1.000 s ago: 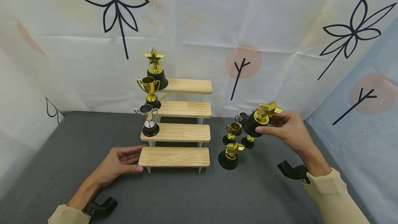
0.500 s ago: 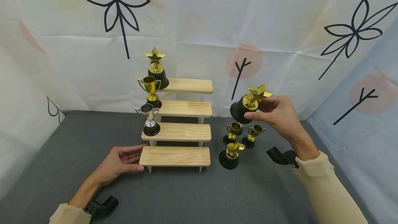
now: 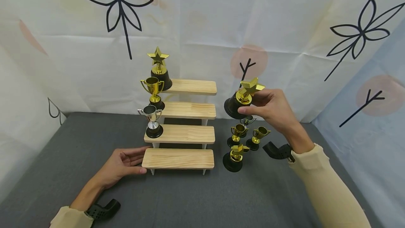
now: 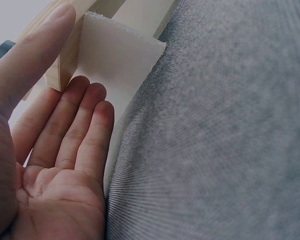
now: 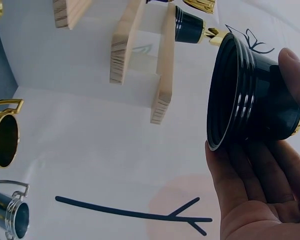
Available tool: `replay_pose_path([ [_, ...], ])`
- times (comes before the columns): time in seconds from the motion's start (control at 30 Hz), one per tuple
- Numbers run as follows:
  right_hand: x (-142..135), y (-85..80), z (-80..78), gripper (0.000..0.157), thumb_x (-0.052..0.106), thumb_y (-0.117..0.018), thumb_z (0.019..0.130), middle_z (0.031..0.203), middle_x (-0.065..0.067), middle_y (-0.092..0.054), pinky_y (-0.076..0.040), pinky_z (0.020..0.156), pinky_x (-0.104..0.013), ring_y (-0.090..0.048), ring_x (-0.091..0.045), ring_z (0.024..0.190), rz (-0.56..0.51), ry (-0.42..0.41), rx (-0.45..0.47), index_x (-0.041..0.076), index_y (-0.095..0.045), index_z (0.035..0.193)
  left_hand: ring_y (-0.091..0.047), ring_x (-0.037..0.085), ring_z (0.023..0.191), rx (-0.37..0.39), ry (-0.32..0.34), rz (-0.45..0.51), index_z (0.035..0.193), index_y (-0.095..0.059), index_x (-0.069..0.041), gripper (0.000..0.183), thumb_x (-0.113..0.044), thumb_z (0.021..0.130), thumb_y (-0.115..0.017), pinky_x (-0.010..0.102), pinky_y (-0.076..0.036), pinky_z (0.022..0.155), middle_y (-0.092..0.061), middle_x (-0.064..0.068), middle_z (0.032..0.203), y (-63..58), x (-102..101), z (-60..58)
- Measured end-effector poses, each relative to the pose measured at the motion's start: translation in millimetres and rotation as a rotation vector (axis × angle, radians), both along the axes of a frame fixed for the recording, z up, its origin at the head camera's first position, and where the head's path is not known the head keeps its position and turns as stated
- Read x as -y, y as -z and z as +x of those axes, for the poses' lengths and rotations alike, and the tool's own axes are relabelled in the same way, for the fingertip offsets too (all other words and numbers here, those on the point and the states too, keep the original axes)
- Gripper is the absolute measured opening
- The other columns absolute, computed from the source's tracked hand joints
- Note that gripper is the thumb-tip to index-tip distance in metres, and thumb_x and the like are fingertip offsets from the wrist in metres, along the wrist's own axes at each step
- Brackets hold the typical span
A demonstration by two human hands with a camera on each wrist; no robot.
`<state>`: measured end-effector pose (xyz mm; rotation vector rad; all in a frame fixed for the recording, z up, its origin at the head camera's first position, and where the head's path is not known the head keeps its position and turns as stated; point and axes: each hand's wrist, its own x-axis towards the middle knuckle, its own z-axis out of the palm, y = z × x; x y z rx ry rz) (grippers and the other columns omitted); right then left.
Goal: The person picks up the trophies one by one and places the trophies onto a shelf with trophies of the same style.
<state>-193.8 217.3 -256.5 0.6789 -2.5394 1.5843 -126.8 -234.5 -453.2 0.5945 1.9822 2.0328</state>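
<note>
My right hand [image 3: 273, 110] grips a gold star trophy [image 3: 235, 105] by its black base, tilted in the air right of the wooden step shelf [image 3: 178, 159]. In the right wrist view the hollow underside of the trophy's base [image 5: 225, 95] shows, between thumb and fingers. At the lowest step's left end, my left hand [image 3: 121, 168] lies with straight fingers. In the left wrist view those fingertips [image 4: 77, 85] are right at the board's end and white support [image 4: 115, 55], thumb along the board's edge. A star trophy [image 3: 160, 76], gold cup [image 3: 155, 89] and silver cup [image 3: 153, 124] stand on the upper steps' left ends.
Below the held trophy, on the grey tabletop [image 3: 190, 200], stand a shorter star trophy [image 3: 233, 161], two gold cups [image 3: 235, 138] [image 3: 257, 137] and a silver cup [image 3: 247, 120]. A white printed cloth [image 3: 202, 20] hangs behind the shelf.
My right hand has moved left and upward with the star trophy, uncovering the cups beneath it. The left hand stays by the lowest step.
</note>
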Motion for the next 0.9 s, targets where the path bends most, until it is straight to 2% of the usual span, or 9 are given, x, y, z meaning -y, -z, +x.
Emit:
replay_pose_path([
  [0.13,4,-1.7,-4.4,0.045,0.006,-0.086,0.081,0.120,-0.012,-0.072,-0.056,0.098,-0.028,-0.070,-0.019,0.109,-0.004,-0.010,0.003,-0.003,-0.072,0.123,-0.061,0.013,0.123,-0.004,0.001,0.001,0.143,-0.038,0.022,0.074,0.011,0.081,-0.078,0.032,-0.054,0.099,-0.061,-0.006,0.138,-0.3,0,0.0],
  [0.67,26,-7.7,-21.1,0.042,0.003,-0.085,0.081,0.113,-0.011,-0.074,-0.061,0.080,-0.030,-0.072,-0.024,0.101,-0.080,-0.103,-0.001,-0.002,-0.073,0.121,-0.061,0.014,0.123,-0.004,0.006,0.020,0.142,-0.038,0.023,0.073,0.013,0.081,-0.077,0.032,-0.054,0.099,-0.061,-0.005,0.137,-0.3,-1,-0.1],
  [0.9,39,-10.9,-25.4,0.041,0.001,-0.085,0.081,0.111,-0.013,-0.074,-0.062,0.085,-0.034,-0.073,-0.026,0.099,-0.109,-0.142,0.006,-0.002,-0.073,0.120,-0.061,0.014,0.122,-0.009,0.004,0.019,0.142,-0.038,0.023,0.073,0.013,0.081,-0.077,0.031,-0.054,0.099,-0.061,-0.001,0.138,-0.7,0,0.0],
])
